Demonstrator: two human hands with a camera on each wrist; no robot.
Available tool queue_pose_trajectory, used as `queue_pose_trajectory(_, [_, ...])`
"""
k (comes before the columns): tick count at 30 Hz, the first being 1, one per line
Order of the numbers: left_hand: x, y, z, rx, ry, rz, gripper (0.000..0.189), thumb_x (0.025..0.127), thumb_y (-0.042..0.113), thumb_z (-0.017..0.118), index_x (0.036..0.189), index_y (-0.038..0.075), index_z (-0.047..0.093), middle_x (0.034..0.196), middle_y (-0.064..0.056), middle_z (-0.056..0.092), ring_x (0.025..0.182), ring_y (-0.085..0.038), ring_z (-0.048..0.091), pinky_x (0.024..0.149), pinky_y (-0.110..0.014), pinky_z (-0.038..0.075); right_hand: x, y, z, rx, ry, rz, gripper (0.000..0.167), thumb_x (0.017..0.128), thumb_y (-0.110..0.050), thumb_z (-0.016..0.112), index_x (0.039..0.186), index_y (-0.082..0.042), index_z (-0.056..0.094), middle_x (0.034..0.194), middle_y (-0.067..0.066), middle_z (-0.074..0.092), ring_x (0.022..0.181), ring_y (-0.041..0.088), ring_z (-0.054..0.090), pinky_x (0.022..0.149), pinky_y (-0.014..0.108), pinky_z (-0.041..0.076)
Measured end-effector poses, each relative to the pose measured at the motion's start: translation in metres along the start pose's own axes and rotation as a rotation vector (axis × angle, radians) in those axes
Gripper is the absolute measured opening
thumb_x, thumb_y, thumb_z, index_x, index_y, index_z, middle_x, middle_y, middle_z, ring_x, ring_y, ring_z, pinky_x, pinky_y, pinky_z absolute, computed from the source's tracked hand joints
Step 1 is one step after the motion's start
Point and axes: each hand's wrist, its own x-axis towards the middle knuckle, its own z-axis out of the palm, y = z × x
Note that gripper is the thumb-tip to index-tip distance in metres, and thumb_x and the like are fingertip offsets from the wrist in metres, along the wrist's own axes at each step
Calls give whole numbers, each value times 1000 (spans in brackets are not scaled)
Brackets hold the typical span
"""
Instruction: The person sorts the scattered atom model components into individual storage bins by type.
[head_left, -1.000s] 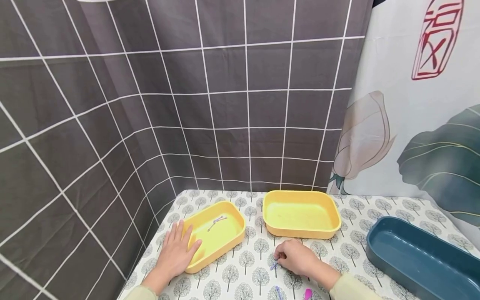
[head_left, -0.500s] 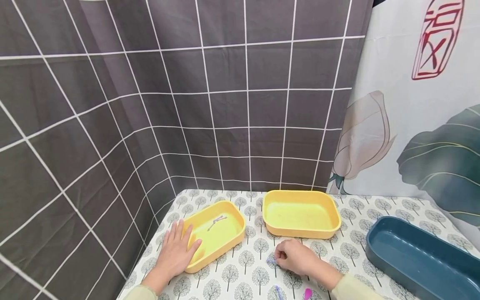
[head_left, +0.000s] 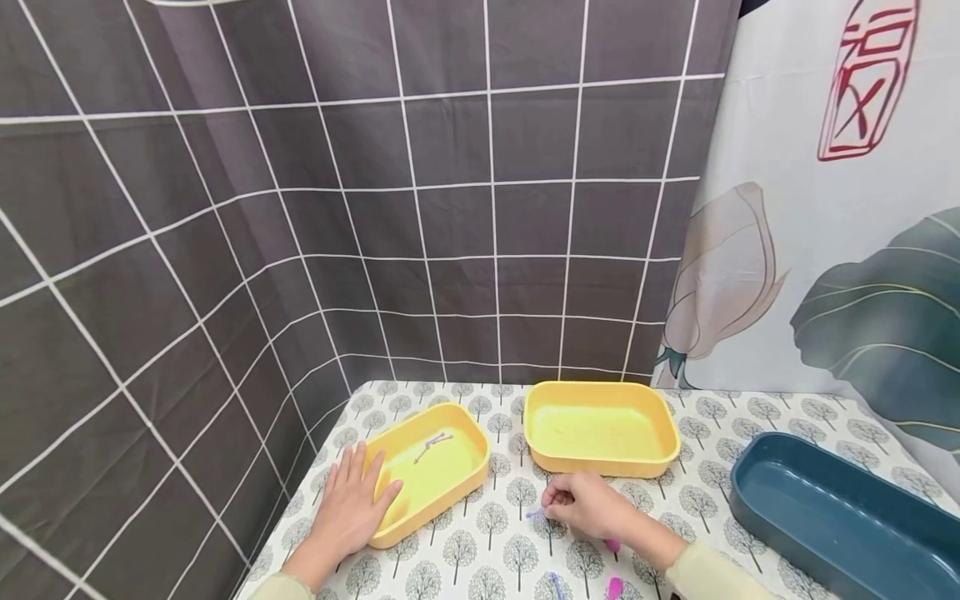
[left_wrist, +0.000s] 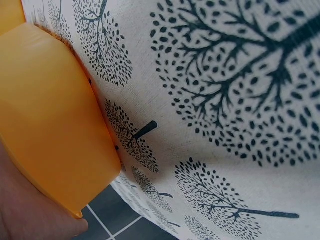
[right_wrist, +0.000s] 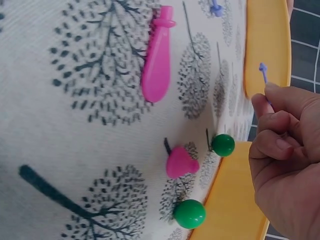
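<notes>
My right hand (head_left: 588,506) pinches a thin purple plastic stick (right_wrist: 263,72) between thumb and index finger. An arrow-like knob shows at its free end; the other end is hidden by the fingertips. The hand is above the cloth, in front of the right yellow tray (head_left: 603,468). My left hand (head_left: 350,504) lies with spread fingers over the near-left rim of the left yellow tray (head_left: 450,502). Thin purple pieces (head_left: 432,446) lie inside that tray. In the left wrist view, part of the hand (left_wrist: 35,210) touches the tray's wall (left_wrist: 55,115).
A pink paddle-shaped piece (right_wrist: 157,65), a smaller pink piece (right_wrist: 181,162) and two green balls (right_wrist: 223,145) lie on the tree-print cloth (head_left: 491,550). Another purple stick (head_left: 557,586) is near the front edge. A dark blue tray (head_left: 840,508) stands at the right.
My right hand has lifted slightly with the purple stick, which now points more to the left. A pink piece has come into view under the wrist. The left hand has stayed put.
</notes>
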Motion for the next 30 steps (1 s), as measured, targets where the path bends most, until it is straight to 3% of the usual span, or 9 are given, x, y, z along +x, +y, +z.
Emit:
queue_pose_trajectory(13, [-1, 0, 1, 0, 24, 8, 71, 105, 54, 42, 153, 2, 41, 163, -29, 18, 152, -49, 11, 121, -65, 12, 22, -13, -9, 51, 32, 6, 5, 89, -14, 77, 88, -10, 75, 75, -11, 66, 63, 0, 53, 58, 19, 49])
queue_pose_trajectory(30, [0, 0, 1, -18, 17, 2, 70, 105, 53, 44, 153, 2, 41, 164, -29, 17, 152, -49, 10, 121, -65, 11, 53, -28, -10, 79, 76, 37, 3, 87, -12, 78, 90, -12, 75, 78, -9, 66, 70, 5, 57, 65, 19, 51])
